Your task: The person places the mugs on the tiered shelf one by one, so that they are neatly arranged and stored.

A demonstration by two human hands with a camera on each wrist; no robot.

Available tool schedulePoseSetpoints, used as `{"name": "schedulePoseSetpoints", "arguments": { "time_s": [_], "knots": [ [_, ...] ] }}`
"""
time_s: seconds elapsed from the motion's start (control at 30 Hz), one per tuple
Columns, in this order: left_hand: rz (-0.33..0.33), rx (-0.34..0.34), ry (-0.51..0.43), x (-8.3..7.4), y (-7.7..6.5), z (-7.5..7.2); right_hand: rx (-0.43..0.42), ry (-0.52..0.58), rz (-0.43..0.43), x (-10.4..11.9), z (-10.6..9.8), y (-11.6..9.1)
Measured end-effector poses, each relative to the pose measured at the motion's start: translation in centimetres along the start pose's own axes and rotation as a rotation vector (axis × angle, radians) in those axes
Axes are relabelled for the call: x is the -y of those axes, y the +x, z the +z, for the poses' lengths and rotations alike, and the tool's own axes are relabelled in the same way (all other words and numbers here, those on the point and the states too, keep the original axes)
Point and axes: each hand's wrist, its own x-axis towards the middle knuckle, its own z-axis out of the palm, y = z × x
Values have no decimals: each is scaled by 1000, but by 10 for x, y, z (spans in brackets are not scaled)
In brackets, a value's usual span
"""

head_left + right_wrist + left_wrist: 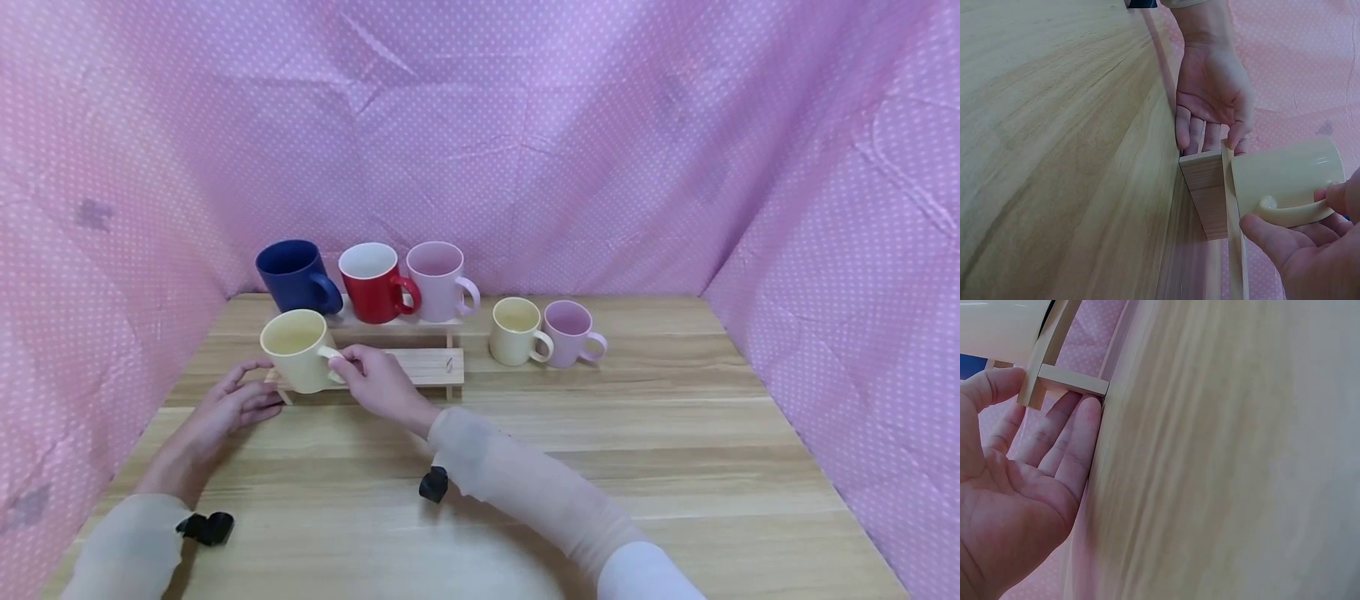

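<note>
Head view: your right hand (381,385) grips the yellow mug (302,362) by its handle (1297,215) at the left end of the rack (427,367); your left hand (227,408), fingers loosely extended, touches that end. Bumping it could tip the mug imo.

Left of centre in the head view, your right hand (381,386) and the held mug (298,357) hide part of the rack (420,363); a mark (449,365) on it is too small to read; the left wrist view's upper left crops that mug; the right wrist view's right edge, your hand.
</note>
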Motion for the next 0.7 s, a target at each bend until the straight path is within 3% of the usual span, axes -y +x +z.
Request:
{"name": "schedulePoseSetpoints", "arguments": {
  "time_s": [0.43, 0.7],
  "knots": [
    [20, 23, -75, 1, -4, -3, 7, 1, 0, 0, 2, 0],
    [3, -7, -51, -2, -5, -3, 8, -15, -7, 1, -2, 1]
  ]
}}
